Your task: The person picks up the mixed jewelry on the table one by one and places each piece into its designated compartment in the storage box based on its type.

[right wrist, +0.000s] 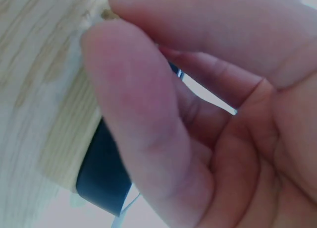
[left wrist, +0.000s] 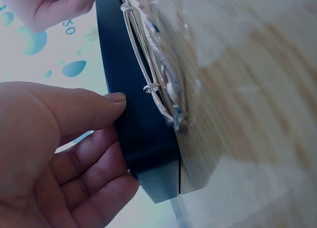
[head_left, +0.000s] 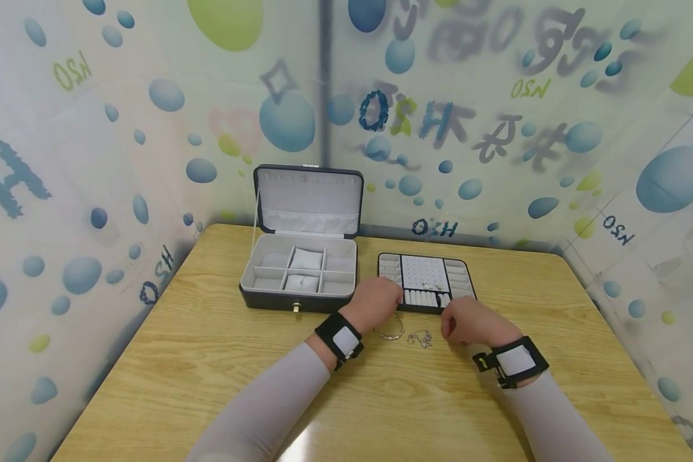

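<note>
My left hand [head_left: 375, 301] is at the near left corner of a flat jewelry tray [head_left: 453, 282]. In the left wrist view its thumb lies against the tray's dark side [left wrist: 133, 104], with the other fingers bent around the corner. My right hand [head_left: 475, 321] is low by the tray's near right corner, fingers curled. Its thumb and a fingertip meet at a small gold-coloured piece [right wrist: 107, 14], mostly hidden. A silver bangle [head_left: 391, 335] and a thin silver chain [head_left: 421, 339] lie between the hands. Small earrings [head_left: 430, 287] are on the tray's white panel.
An open dark jewelry box [head_left: 300, 301] with a raised lid [head_left: 308, 199] stands left of the tray. Two white cushions [head_left: 307, 259] sit in its compartments. Patterned walls [head_left: 468, 128] border the wooden table [head_left: 167, 359] at the back and sides.
</note>
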The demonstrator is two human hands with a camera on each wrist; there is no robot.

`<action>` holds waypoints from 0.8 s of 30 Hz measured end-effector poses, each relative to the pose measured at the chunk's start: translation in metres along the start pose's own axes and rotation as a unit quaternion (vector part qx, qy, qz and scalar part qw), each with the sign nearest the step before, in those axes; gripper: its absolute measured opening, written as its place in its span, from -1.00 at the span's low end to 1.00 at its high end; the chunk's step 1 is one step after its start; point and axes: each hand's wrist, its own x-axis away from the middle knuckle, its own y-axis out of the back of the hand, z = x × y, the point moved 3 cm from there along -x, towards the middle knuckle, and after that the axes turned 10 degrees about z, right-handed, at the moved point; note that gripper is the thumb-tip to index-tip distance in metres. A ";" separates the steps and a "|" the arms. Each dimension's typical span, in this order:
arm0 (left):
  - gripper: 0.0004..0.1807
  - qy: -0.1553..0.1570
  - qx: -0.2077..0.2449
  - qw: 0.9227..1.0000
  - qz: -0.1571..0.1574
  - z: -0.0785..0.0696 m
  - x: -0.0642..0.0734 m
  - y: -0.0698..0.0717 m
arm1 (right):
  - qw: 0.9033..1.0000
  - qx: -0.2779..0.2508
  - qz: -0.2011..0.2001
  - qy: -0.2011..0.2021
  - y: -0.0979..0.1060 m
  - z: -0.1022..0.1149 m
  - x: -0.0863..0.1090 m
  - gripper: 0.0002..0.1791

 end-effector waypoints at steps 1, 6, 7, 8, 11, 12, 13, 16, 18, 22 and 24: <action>-0.80 0.000 0.001 1.000 0.001 0.000 0.000 0.000 | 1.000 0.001 -0.008 0.004 0.001 0.000 0.000 -0.76; -0.80 0.002 0.005 1.000 0.000 0.000 0.000 -0.001 | 0.998 0.017 -0.052 0.023 0.008 -0.001 0.000 -0.81; -0.80 0.002 0.006 1.000 -0.001 0.000 0.000 -0.002 | 0.998 0.018 -0.058 0.027 0.009 0.000 0.000 -0.82; -0.79 0.002 0.006 1.000 -0.001 0.001 -0.001 -0.002 | 0.997 0.021 -0.062 0.029 0.009 0.000 0.000 -0.83; -0.78 0.002 0.009 1.000 -0.002 0.001 -0.001 -0.002 | 0.997 0.024 -0.070 0.023 0.012 -0.001 0.001 -0.85; -0.78 0.001 0.009 1.000 -0.002 0.001 -0.001 -0.003 | 0.997 0.026 -0.074 0.023 0.012 -0.001 0.001 -0.86; -0.77 0.001 0.010 1.000 -0.003 0.001 -0.001 -0.003 | 0.996 0.029 -0.077 0.022 0.013 -0.001 0.001 -0.87; -0.77 0.000 0.010 1.000 -0.003 0.001 -0.001 -0.002 | 0.995 0.035 -0.089 0.017 0.015 -0.002 0.001 -0.91; -0.78 0.000 0.010 1.000 -0.002 0.001 -0.001 -0.002 | 0.994 0.039 -0.098 0.015 0.016 -0.002 0.000 -0.93; -0.80 -0.001 0.010 1.000 -0.002 0.001 -0.001 -0.001 | 0.992 0.038 -0.119 0.002 0.018 -0.002 0.000 -0.89; -0.80 -0.002 0.010 1.000 -0.001 0.000 -0.001 -0.001 | 0.991 0.038 -0.130 -0.002 0.019 -0.001 0.000 -0.86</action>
